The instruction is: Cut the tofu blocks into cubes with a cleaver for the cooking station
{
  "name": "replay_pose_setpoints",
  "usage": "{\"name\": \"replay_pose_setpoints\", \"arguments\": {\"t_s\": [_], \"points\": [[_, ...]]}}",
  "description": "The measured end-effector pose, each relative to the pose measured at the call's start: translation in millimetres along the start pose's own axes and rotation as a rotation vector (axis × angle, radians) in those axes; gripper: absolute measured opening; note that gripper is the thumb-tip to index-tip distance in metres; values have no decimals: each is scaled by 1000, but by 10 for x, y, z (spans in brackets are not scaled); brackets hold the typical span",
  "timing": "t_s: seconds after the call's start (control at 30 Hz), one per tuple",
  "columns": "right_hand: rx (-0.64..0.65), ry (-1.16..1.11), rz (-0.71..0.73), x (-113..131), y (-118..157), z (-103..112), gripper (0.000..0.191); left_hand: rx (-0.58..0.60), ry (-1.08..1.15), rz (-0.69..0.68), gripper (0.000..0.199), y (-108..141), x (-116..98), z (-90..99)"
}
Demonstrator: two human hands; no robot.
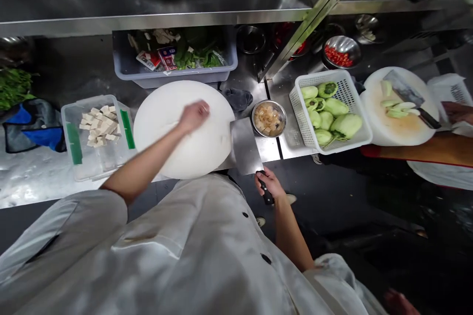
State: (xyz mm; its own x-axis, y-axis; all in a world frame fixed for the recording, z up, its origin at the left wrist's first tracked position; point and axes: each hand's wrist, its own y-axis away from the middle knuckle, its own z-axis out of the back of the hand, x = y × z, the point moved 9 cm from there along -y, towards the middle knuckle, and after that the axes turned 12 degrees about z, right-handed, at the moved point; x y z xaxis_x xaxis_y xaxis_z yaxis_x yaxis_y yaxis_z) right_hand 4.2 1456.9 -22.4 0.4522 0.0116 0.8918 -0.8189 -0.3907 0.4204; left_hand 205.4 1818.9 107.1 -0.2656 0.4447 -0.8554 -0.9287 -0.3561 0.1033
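Note:
My right hand [271, 185] is wrapped round the black handle of a broad cleaver [245, 146], held at the front edge of the counter with its blade just off the right side of a round white cutting board [166, 128]. Over the upper right of that board is my left hand [194, 115], a little blurred, its fingers curled closed; whether anything is inside them is hidden. Right of the board, a small metal bowl [281, 126] holds pale brownish pieces. To the left, a clear plastic container [82, 165] contains white tofu cubes [99, 125].
Behind the board stands a grey bin [155, 78] of greens and packets, under a metal shelf [221, 17]. A dark cloth [238, 99] lies nearby. Rightward are a white basket [334, 80] of peeled green vegetables and another board [388, 125] with a knife, near a co-worker's hand [458, 112].

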Motion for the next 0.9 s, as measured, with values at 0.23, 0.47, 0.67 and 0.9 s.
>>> {"name": "replay_pose_setpoints", "arguments": {"t_s": [0.23, 0.47, 0.67, 0.9], "points": [[190, 7, 3, 145, -188, -559, 38, 143, -283, -84, 20, 1369, 326, -959], [254, 122, 258, 1332, -543, -1069, 30, -266, -510, -198, 35, -380, -607, 757], [125, 717, 307, 1330, -449, -1109, 14, 59, -635, -135, 53, -446, -90, 1060], [230, 1196, 185, 884, -224, -1526, 21, 264, -849, -197, 77, 1018, 943, 675]]}}
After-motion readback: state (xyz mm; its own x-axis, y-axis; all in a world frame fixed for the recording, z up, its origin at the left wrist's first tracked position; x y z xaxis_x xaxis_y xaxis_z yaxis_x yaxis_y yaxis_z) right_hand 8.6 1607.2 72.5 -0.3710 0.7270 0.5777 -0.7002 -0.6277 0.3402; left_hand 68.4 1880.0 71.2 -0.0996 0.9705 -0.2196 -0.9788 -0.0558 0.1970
